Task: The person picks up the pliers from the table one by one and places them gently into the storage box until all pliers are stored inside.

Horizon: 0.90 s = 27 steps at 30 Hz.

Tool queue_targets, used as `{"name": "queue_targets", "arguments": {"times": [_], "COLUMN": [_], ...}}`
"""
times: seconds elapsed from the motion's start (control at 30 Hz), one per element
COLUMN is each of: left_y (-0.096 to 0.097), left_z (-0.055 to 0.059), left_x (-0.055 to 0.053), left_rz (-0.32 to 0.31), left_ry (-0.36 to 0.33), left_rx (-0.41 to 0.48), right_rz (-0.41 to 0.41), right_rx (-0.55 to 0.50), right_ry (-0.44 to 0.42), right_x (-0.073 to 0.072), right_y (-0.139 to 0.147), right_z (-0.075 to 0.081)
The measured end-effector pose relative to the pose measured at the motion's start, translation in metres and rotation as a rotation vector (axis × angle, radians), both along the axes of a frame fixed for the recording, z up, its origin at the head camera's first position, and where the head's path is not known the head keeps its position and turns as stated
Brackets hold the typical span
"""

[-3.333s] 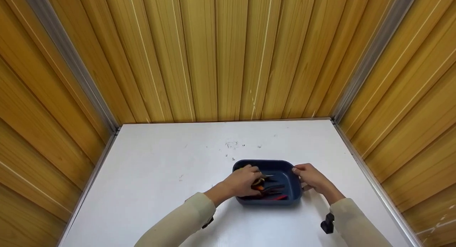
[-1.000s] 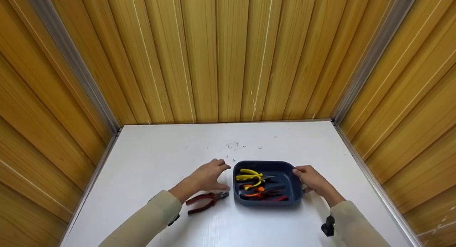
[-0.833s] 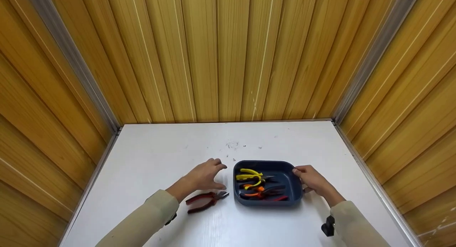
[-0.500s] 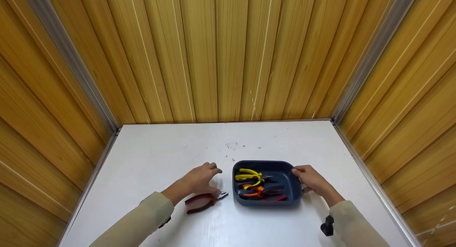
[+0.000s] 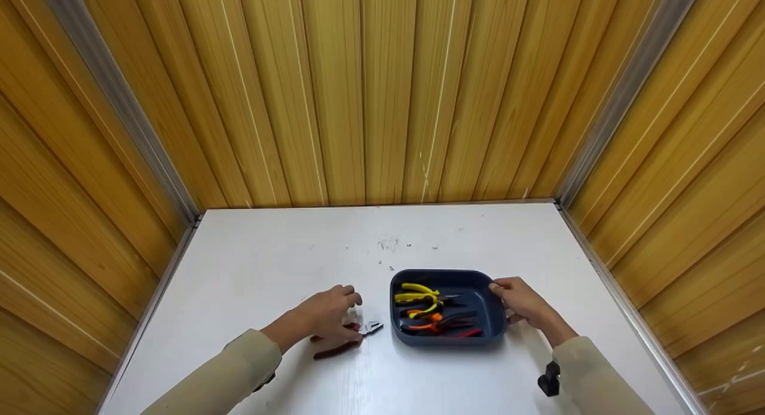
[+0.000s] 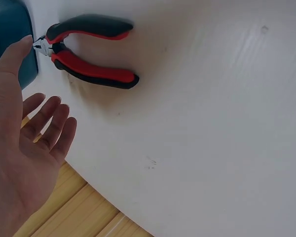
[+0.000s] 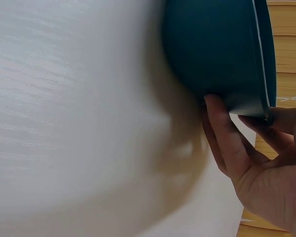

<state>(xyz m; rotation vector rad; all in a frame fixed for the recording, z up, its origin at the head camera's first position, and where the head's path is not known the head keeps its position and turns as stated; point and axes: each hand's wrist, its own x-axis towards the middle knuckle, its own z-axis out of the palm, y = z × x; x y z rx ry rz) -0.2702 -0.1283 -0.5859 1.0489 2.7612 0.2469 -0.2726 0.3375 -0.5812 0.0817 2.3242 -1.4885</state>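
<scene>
white table (image 5: pixel 251 271), left hand (image 5: pixel 326 315) over pliers (image 6: pixel 86 52)

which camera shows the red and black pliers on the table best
The left wrist view: the pliers lie fully in sight, beside the open left hand. In the head view that hand covers most of them. The right wrist view misses them.

One blue tray (image 5: pixel 498 319), gripped at its edge by the right hand (image 5: pixel 519 300); inside it, three pairs of pliers: one yellow-handled (image 5: pixel 417 293), one orange-handled (image 5: pixel 425 320), one red-handled (image 5: pixel 468 331). One more pair, the red-and-black pliers (image 6: pixel 87 53), lies under the open left hand (image 5: pixel 326 314); two hands, four pliers, one tray.
</scene>
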Motion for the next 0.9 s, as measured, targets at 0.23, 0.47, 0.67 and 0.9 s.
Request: {"name": "queue_targets", "arguments": {"times": [0.23, 0.47, 0.67, 0.9], "left_y": [-0.002, -0.005, -0.008, -0.011], "left_z": [-0.005, -0.009, -0.013, -0.018], "left_x": [0.010, 0.015, 0.015, 0.017], "left_rz": [0.025, 0.016, 0.018, 0.001], "left_ry": [-0.035, -0.034, -0.059, -0.033], "left_rx": [-0.069, -0.077, -0.086, -0.100], "right_rz": [0.010, 0.017, 0.004, -0.001], "right_rx": [0.001, -0.019, -0.023, -0.020], "right_ry": [0.014, 0.008, 0.000, -0.005], "right_x": [-0.001, 0.000, 0.000, 0.000], "right_y": [0.002, 0.001, 0.000, 0.000], "right_z": [-0.001, 0.000, 0.000, -0.001]}}
